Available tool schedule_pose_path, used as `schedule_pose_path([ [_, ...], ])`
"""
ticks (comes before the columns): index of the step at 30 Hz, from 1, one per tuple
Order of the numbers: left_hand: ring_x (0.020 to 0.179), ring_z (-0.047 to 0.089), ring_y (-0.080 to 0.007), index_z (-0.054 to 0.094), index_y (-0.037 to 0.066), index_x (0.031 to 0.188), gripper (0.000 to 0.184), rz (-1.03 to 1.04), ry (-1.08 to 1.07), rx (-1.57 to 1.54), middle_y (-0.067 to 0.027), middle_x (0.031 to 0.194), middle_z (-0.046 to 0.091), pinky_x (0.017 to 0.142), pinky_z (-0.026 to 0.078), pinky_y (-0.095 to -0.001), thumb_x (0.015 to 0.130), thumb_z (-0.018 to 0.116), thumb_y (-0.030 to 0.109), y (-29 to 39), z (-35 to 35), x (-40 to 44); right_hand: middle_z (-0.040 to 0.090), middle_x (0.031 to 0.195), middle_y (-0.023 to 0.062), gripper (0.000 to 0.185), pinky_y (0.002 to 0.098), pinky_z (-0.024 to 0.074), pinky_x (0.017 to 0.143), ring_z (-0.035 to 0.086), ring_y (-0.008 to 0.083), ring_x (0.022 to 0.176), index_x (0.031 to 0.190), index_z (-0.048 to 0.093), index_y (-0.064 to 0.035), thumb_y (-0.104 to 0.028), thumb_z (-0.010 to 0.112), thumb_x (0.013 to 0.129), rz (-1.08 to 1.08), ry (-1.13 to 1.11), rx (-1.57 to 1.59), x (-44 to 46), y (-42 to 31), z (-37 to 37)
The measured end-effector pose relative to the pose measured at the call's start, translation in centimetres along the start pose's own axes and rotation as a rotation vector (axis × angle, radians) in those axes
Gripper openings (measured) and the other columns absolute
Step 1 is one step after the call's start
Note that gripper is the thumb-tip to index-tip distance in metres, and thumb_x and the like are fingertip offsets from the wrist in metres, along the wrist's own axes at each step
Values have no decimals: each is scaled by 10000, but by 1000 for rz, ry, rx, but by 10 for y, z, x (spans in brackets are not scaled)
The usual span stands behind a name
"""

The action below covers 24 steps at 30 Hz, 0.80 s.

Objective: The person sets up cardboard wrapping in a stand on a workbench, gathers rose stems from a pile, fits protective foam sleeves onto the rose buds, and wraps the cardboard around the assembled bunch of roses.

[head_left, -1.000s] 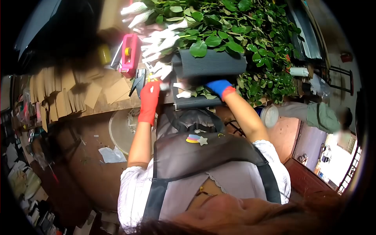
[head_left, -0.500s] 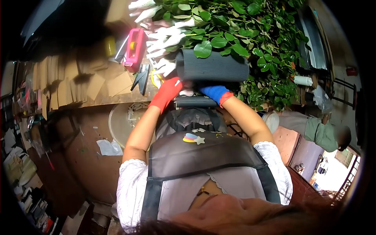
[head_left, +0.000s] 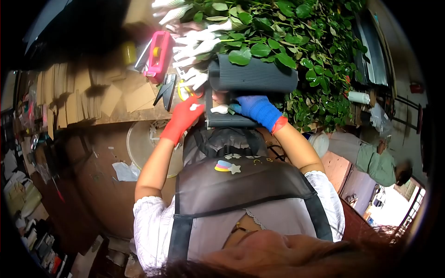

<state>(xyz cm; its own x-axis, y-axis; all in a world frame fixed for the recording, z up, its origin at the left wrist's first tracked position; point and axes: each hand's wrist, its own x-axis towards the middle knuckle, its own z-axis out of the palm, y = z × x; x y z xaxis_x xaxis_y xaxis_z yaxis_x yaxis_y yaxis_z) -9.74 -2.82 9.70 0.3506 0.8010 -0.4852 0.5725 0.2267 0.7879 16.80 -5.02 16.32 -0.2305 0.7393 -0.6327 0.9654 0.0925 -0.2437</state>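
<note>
My left hand (head_left: 183, 119), in a red glove, is closed at the table's front edge, left of the mat. A small white patch shows at its fingers; what they hold, if anything, I cannot make out. Just beyond lie scissors with yellow handles (head_left: 183, 91). My right hand (head_left: 260, 111), in a blue glove with a red cuff, is closed around a green flower stem. At its tip is a white flower head (head_left: 219, 109), lying over the mat. The dark ribbed mat (head_left: 252, 76) is rolled over at the back, with pinkish flower heads partly hidden inside.
Leafy stems (head_left: 306, 55) with white-netted heads (head_left: 197, 48) pile up beyond the mat. Left of them are a pink tape dispenser (head_left: 158, 58), black shears (head_left: 165, 91) and cardboard pieces (head_left: 139, 97). A round bin (head_left: 139, 148) stands below. Another person's green sleeve (head_left: 382, 167) is at right.
My left hand has drawn back to the left, away from the mat. My right hand has turned slightly, and the white flower head and stem now show more plainly.
</note>
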Motion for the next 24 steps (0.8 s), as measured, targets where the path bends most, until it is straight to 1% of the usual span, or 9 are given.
schedule_pose_path([
  [3, 852, 628, -236, 636, 59, 970, 402, 7, -215, 179, -142, 889, 669, 805, 499, -370, 873, 758, 429, 39, 6, 2, 590, 1359, 174, 543, 498, 451, 1049, 578, 387, 1212, 1303, 609, -157, -490, 618, 873, -168, 133, 57, 4, 9, 25],
  [4, 856, 627, -228, 648, 57, 974, 394, 49, -259, 154, -132, 891, 670, 803, 499, -363, 885, 748, 428, 35, 9, 10, 571, 1381, 201, 532, 504, 423, 1078, 546, 406, 1251, 1330, 596, -162, -437, 617, 875, -153, -5, 132, 1, 4, 6],
  [9, 832, 617, -171, 699, 34, 996, 362, 102, -408, -156, -58, 858, 675, 766, 494, -328, 953, 679, 392, 1, 29, 29, 570, 1383, 209, 501, 500, 414, 1085, 537, 421, 1259, 1333, 585, -143, -374, 603, 889, -159, 89, 16, 12, 11, 29],
  [12, 778, 602, -134, 707, 19, 979, 323, 61, -338, -359, -26, 807, 664, 720, 473, -298, 962, 663, 339, -14, 44, 27, 580, 1372, 203, 459, 497, 417, 1082, 550, 417, 1246, 1325, 583, -124, -336, 569, 918, -153, 153, 0, 22, 19, 52],
  [15, 705, 558, -122, 691, 33, 893, 290, -147, -35, -689, -24, 753, 641, 665, 436, -282, 956, 656, 313, 4, 43, 4, 585, 1366, 202, 459, 486, 399, 1099, 550, 403, 1238, 1306, 597, -124, -369, 561, 919, -142, 127, -9, 21, 18, 47],
  [16, 734, 611, -139, 671, 6, 962, 311, -129, 84, -811, -43, 768, 639, 652, 470, -285, 966, 628, 314, -35, 39, 12, 585, 1364, 203, 468, 481, 390, 1108, 547, 397, 1236, 1298, 605, -127, -393, 564, 915, -142, 98, -18, 17, 16, 42],
  [19, 645, 488, -77, 664, 67, 824, 309, -165, 255, -597, 22, 689, 559, 597, 377, -257, 965, 654, 342, -26, -34, -28, 597, 1373, 171, 459, 457, 390, 1104, 561, 347, 1233, 1289, 621, -107, -412, 538, 957, -154, 101, 105, 14, 9, 28],
  [23, 871, 672, -277, 668, 55, 1109, 361, -152, 170, 755, -130, 956, 701, 780, 534, -411, 930, 684, 368, -98, -71, -72, 611, 1370, 116, 484, 399, 406, 1078, 571, 270, 1212, 1296, 625, -84, -460, 500, 1018, -132, -124, 847, 19, -9, 5],
  [24, 903, 666, -297, 659, 64, 1145, 381, -74, 146, 768, -146, 1031, 693, 805, 531, -422, 919, 693, 369, -105, -67, -73, 613, 1364, 108, 490, 384, 411, 1069, 571, 254, 1201, 1299, 623, -83, -469, 494, 1026, -132, -109, 824, 37, -3, 27],
])
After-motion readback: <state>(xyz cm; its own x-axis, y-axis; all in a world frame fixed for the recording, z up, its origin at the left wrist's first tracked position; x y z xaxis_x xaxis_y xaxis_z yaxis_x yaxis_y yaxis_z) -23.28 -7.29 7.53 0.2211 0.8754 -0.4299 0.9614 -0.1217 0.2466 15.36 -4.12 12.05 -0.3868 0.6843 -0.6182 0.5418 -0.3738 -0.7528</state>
